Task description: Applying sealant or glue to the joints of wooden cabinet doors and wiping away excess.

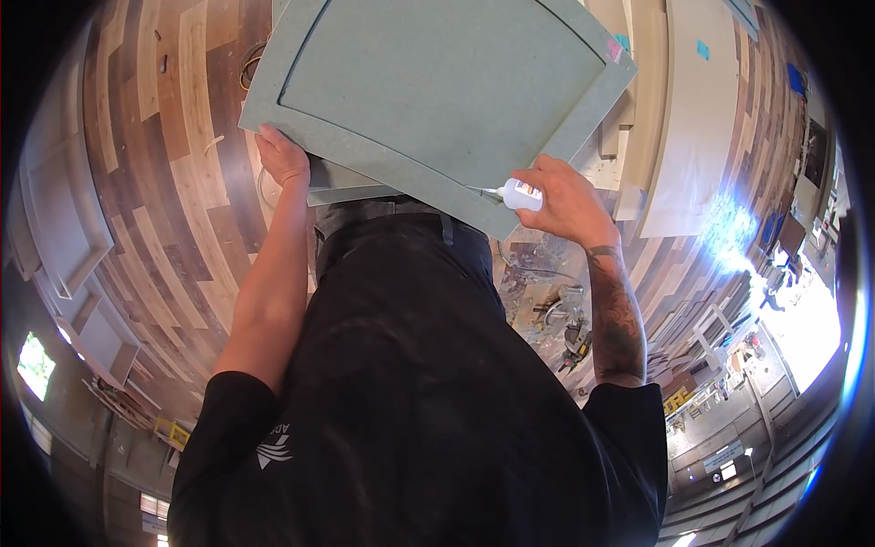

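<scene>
The floor (173, 173) is made of wooden planks in mixed browns, from pale tan to dark chocolate, laid in short staggered lengths that bend toward the rim of the view. This is a workshop: pale grey framed panels (64, 228) lean or lie at the left edge, long cream boards (697, 118) stretch along the upper right, and further right stand racks of stacked wood and frames (720, 319) under strong daylight. Small blue tags (703, 48) sit on the cream boards, and a pink and blue tag (615, 46) marks the far corner of the panel in hand. A small yellow box (175, 433) lies low on the left and another yellow item (676, 399) on the right. A cluttered table (551, 301) with tools and dust shows between the dark shirt and the right forearm. The grey-green door panel (437, 91), with a raised frame and a recessed middle field, is held up in front of the person, filling the top centre. The left hand (283, 157) grips the panel's near left edge, fingers curled under it. The right hand (565, 196) is wrapped around a small white glue bottle (521, 194), its nozzle pointing left and touching the panel's near edge close to the right corner.
</scene>
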`<move>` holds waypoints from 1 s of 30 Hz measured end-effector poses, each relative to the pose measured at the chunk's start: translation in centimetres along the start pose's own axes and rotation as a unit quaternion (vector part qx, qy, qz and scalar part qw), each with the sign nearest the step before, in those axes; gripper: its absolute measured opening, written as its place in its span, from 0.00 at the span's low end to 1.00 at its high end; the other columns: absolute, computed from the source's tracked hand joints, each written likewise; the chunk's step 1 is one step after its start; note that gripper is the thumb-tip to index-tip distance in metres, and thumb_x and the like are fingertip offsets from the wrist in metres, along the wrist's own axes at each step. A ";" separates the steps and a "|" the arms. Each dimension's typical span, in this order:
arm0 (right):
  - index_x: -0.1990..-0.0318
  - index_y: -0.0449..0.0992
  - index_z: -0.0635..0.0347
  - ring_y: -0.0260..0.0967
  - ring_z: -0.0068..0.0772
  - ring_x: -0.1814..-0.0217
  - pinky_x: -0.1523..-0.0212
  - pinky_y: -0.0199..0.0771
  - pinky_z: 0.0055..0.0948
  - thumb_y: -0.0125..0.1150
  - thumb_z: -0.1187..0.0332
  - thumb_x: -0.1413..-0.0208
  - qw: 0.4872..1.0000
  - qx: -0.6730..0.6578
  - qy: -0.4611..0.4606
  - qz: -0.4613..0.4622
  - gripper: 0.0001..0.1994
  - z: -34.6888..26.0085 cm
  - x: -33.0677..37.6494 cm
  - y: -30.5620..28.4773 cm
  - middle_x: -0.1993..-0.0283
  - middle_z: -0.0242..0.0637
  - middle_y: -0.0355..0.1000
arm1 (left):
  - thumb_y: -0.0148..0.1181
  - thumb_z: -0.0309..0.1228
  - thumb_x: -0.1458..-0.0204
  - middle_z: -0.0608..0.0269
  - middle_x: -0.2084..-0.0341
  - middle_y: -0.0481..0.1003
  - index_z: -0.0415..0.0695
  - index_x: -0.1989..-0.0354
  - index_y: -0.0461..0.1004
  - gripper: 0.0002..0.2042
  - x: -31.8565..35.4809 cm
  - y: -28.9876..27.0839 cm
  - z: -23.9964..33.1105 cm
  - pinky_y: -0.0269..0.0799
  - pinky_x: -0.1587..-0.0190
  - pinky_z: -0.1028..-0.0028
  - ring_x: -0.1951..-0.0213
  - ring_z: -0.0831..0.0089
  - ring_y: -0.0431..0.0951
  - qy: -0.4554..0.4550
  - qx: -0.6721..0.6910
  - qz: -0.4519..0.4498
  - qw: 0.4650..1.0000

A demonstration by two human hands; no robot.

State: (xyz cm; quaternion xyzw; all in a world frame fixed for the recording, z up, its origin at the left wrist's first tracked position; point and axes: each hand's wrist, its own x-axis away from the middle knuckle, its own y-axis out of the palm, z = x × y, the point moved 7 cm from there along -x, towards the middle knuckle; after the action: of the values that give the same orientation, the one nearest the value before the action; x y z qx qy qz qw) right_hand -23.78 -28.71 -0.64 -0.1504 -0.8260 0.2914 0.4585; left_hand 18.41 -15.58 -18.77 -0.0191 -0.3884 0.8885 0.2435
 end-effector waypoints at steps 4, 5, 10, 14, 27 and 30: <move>0.49 0.82 0.51 0.72 0.43 0.49 0.49 0.76 0.42 0.70 0.64 0.59 1.000 0.010 -0.013 -0.003 0.24 -0.2 -0.1 0.3 0.57 0.37 0.70 | 0.33 0.52 0.31 0.34 0.56 0.77 0.33 0.51 0.72 0.30 -0.1 0.0 -0.1 0.68 0.50 0.49 0.52 0.36 0.75 -0.004 -0.006 0.003 1.000; 0.49 0.82 0.51 0.72 0.43 0.49 0.49 0.76 0.42 0.70 0.64 0.59 1.000 0.010 -0.013 -0.003 0.24 -0.1 0.0 0.2 0.57 0.37 0.70 | 0.34 0.52 0.30 0.35 0.57 0.77 0.32 0.53 0.72 0.31 0.0 -0.1 0.1 0.68 0.49 0.52 0.54 0.38 0.75 -0.003 0.002 0.005 1.000; 0.49 0.82 0.50 0.72 0.43 0.49 0.48 0.76 0.42 0.71 0.65 0.59 1.000 0.022 -0.006 -0.016 0.23 0.2 0.5 0.3 0.57 0.38 0.70 | 0.34 0.52 0.30 0.36 0.58 0.77 0.31 0.55 0.73 0.31 0.1 -0.2 0.3 0.67 0.49 0.54 0.55 0.40 0.74 -0.003 0.016 0.010 1.000; 0.50 0.82 0.50 0.71 0.44 0.50 0.49 0.75 0.42 0.71 0.65 0.58 1.000 0.017 -0.001 -0.023 0.23 0.5 0.8 0.3 0.58 0.38 0.69 | 0.34 0.51 0.30 0.35 0.56 0.77 0.32 0.52 0.73 0.30 -0.1 -0.1 0.2 0.67 0.48 0.52 0.53 0.38 0.75 0.001 0.005 0.006 1.000; 0.49 0.82 0.52 0.71 0.44 0.50 0.49 0.75 0.42 0.71 0.66 0.59 1.000 0.018 -0.009 -0.021 0.24 0.5 1.0 0.2 0.58 0.39 0.69 | 0.33 0.52 0.31 0.35 0.57 0.77 0.34 0.52 0.72 0.30 0.0 -0.1 0.2 0.68 0.50 0.49 0.53 0.36 0.75 -0.005 -0.005 -0.002 1.000; 0.49 0.82 0.52 0.71 0.44 0.50 0.49 0.75 0.42 0.71 0.66 0.59 0.999 0.021 -0.010 -0.029 0.24 0.6 1.1 0.4 0.58 0.39 0.69 | 0.33 0.52 0.31 0.35 0.57 0.77 0.34 0.52 0.73 0.30 0.0 -0.1 0.2 0.68 0.49 0.49 0.53 0.36 0.76 -0.008 -0.004 -0.002 1.000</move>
State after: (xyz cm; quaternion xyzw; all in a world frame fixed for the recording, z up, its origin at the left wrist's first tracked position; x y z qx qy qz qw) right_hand -24.88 -28.08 -0.38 -0.1136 -0.8284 0.2969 0.4612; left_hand 18.42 -15.64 -18.61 -0.0127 -0.3943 0.8864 0.2424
